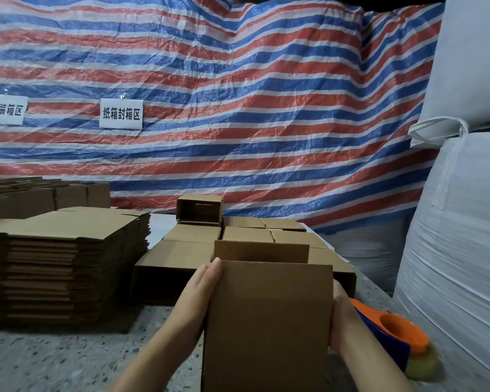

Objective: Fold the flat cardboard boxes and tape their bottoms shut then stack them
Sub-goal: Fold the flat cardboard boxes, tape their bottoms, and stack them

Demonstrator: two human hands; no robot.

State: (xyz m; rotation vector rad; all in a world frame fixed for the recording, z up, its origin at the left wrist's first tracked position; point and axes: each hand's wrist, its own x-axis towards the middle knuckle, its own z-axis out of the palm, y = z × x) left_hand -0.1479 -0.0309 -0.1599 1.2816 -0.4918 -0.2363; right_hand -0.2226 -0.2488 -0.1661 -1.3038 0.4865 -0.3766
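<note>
Standing between both hands: box (269, 321), left hand (201, 287) flat, right hand (341, 315) gripping.

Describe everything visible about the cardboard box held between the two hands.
The plain brown corrugated cardboard box is opened up, its near panel facing the camera and a far flap standing up behind. The left hand presses flat on its left side; the right hand holds its right side, fingers hidden. No tape or print shows.

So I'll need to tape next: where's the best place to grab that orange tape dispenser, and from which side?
Grip the tape dispenser by its orange handle end, which points toward the boxes. Come from above with the right hand, since it lies flat on the table just right of the held box; its far end is blurred.
</note>
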